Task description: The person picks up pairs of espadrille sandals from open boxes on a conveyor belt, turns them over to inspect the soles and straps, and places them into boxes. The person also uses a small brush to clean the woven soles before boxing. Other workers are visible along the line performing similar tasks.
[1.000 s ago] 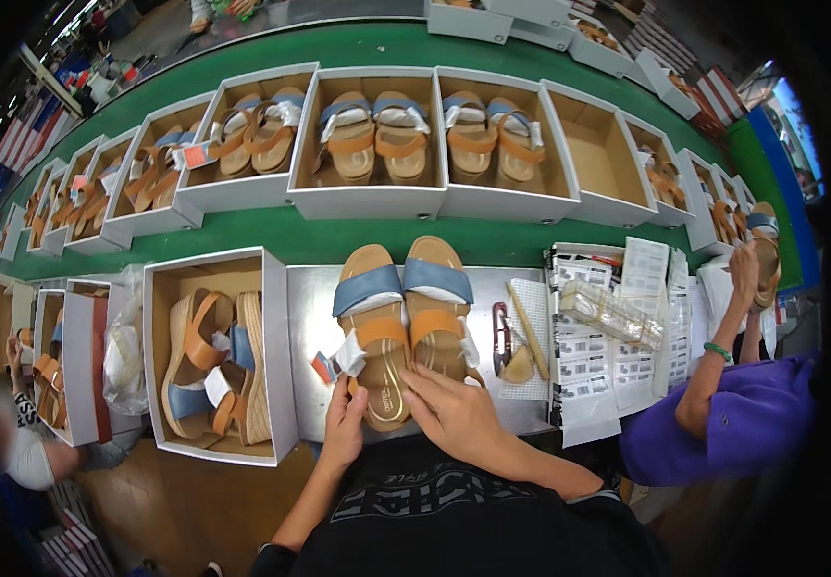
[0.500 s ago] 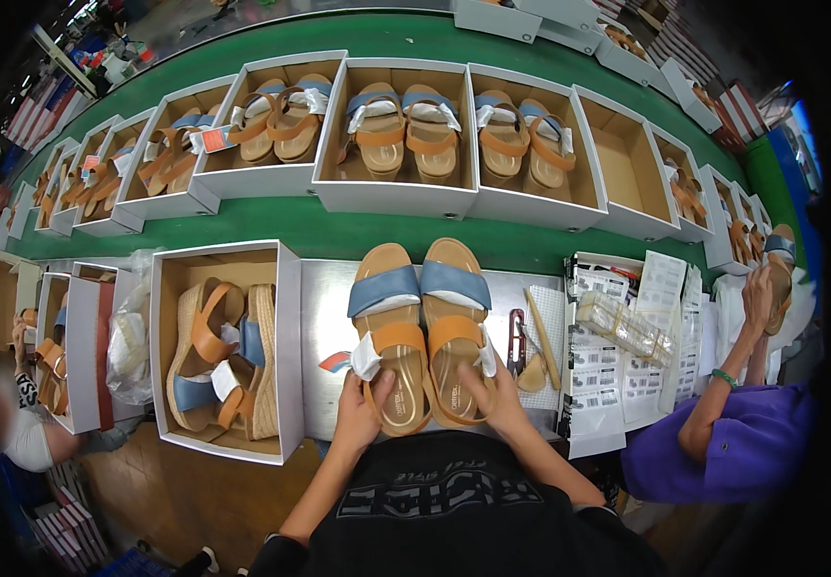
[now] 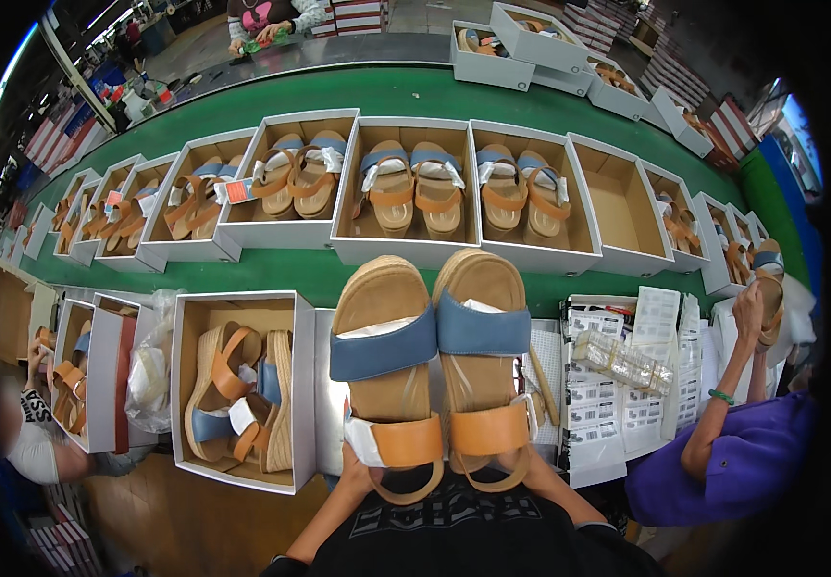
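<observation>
**Pair of sandals raised at the heels**

While your left hand [image 3: 356, 478] grips the left sandal [image 3: 384, 365] under its heel, your right hand [image 3: 521, 473] does the same with the right sandal [image 3: 483, 356], above the white bench [image 3: 327, 385]. Judged stiff-soled and fairly light; hold the soles, since the tan straps look floppy.

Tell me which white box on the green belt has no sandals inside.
The empty box, fourth from the left in the big front row, just right of the box with blue-strapped sandals. Only its bare brown cardboard floor shows; its neighbours on both sides each hold sandals.
</observation>
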Action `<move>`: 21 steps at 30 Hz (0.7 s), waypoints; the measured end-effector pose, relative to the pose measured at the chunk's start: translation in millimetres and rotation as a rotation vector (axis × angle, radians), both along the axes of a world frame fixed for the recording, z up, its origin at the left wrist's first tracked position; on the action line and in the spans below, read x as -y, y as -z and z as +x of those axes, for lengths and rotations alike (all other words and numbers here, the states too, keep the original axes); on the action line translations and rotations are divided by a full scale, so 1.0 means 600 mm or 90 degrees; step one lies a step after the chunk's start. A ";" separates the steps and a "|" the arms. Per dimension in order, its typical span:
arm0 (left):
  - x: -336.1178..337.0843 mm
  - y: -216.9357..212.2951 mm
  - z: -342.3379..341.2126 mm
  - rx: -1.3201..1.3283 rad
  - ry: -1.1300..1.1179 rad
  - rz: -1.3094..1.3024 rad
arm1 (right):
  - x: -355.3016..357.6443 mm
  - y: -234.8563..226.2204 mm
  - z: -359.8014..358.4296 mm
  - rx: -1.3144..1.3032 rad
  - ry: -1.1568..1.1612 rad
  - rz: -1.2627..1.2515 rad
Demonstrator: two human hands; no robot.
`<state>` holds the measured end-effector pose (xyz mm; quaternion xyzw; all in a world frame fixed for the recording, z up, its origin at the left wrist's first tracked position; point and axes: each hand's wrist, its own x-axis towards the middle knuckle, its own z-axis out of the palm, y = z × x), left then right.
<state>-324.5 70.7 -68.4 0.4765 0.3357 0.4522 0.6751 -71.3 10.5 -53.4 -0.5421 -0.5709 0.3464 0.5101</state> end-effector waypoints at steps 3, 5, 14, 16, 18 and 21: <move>0.001 -0.028 0.001 0.031 -0.060 -0.026 | -0.003 -0.044 0.005 0.014 -0.011 0.054; 0.001 -0.056 0.003 0.046 -0.121 -0.081 | -0.009 -0.087 0.008 0.022 0.054 0.039; -0.023 -0.145 0.004 -0.602 -0.274 0.483 | -0.012 -0.199 0.007 0.510 0.295 0.105; -0.015 -0.152 0.010 -0.625 -0.279 0.484 | -0.009 -0.200 0.006 0.520 0.299 0.109; -0.009 -0.160 0.015 -0.676 -0.292 0.498 | -0.008 -0.195 0.006 0.526 0.309 0.118; -0.007 -0.172 0.018 -0.700 -0.302 0.504 | -0.005 -0.186 0.006 0.524 0.312 0.127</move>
